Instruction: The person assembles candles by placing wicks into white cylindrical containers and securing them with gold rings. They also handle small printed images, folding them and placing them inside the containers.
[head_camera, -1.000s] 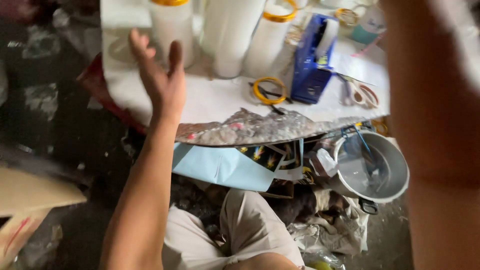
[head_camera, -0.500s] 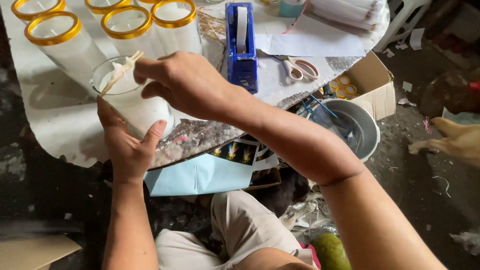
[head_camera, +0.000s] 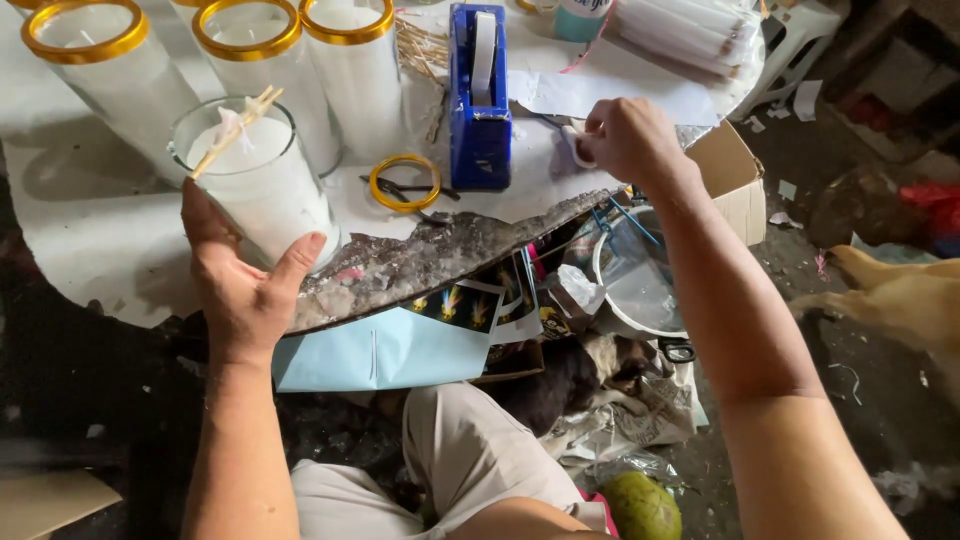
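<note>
Cluttered tabletop (head_camera: 120, 250): left hand (head_camera: 240, 290) still cups glass candle jar (head_camera: 262, 190); right hand (head_camera: 628, 140) left its rim, now closed on scissors (head_camera: 578, 148) right of jar.

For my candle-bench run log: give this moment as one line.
left hand: steadies glass candle jar | right hand: on scissors | tape dispenser: between

Four glass candle jars (head_camera: 262, 190), one blue tape dispenser (head_camera: 480, 110), one loose gold ring (head_camera: 404, 182)
</note>
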